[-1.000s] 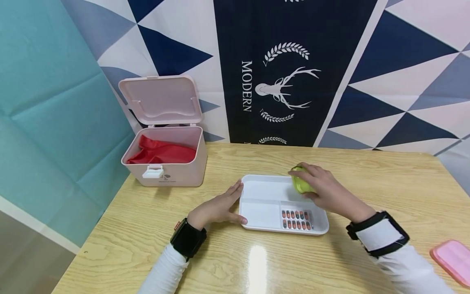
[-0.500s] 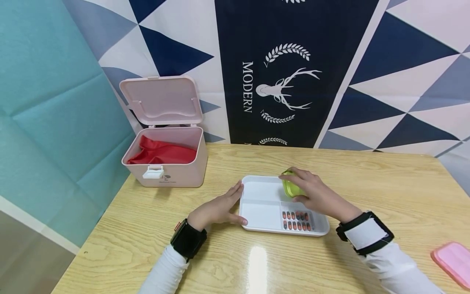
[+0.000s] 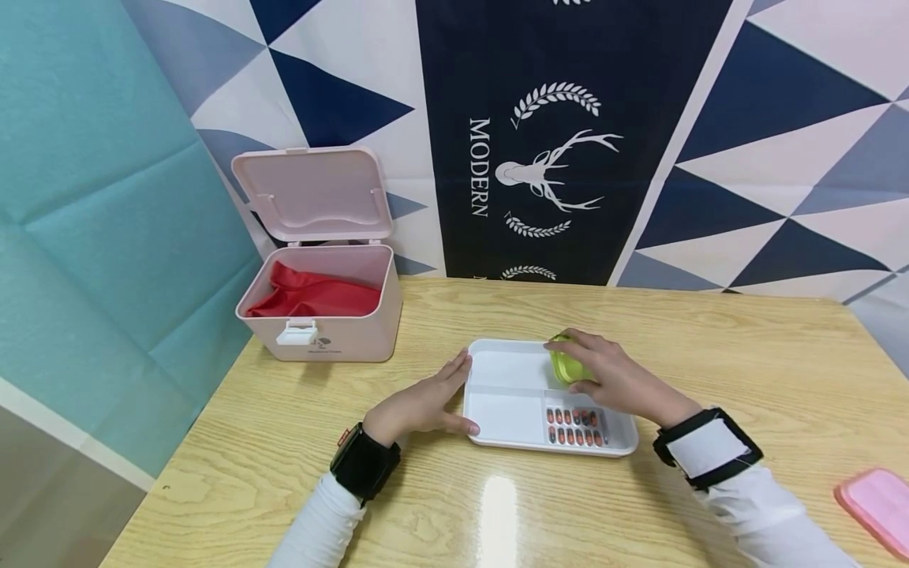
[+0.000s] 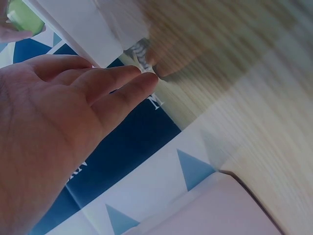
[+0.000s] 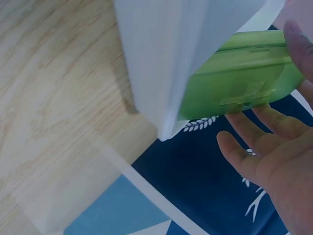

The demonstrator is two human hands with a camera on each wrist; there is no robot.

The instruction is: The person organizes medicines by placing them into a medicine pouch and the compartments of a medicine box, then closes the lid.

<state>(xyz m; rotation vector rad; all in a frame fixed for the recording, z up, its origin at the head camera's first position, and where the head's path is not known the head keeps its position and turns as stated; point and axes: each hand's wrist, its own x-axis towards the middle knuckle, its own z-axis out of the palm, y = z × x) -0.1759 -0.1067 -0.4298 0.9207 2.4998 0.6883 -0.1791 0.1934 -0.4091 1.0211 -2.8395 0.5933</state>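
In the head view, my right hand (image 3: 614, 375) grips a small green plastic box (image 3: 566, 364) between thumb and fingers. The box is over the back compartment of the white divided tray (image 3: 514, 345), toward its right side. Seen from the right wrist, the green box (image 5: 239, 81) has a lid line along its side and sits within the tray wall (image 5: 154, 63). My left hand (image 3: 419, 406) rests with fairly straight fingers along the tray's left end, thumb at the front corner. A blister pack of red and dark capsules (image 3: 575, 426) lies in the front right compartment.
A pink box (image 3: 341, 339) with its lid raised stands at the back left, a red cloth (image 3: 319, 293) inside. A pink flat case (image 3: 877, 505) lies at the right edge of the wooden table (image 3: 426, 505). A patterned backdrop (image 3: 540, 158) rises behind.
The right hand has brought the green box left and slightly toward the front, over the tray's back compartment; over the last half second it has barely shifted. The left hand stays put.
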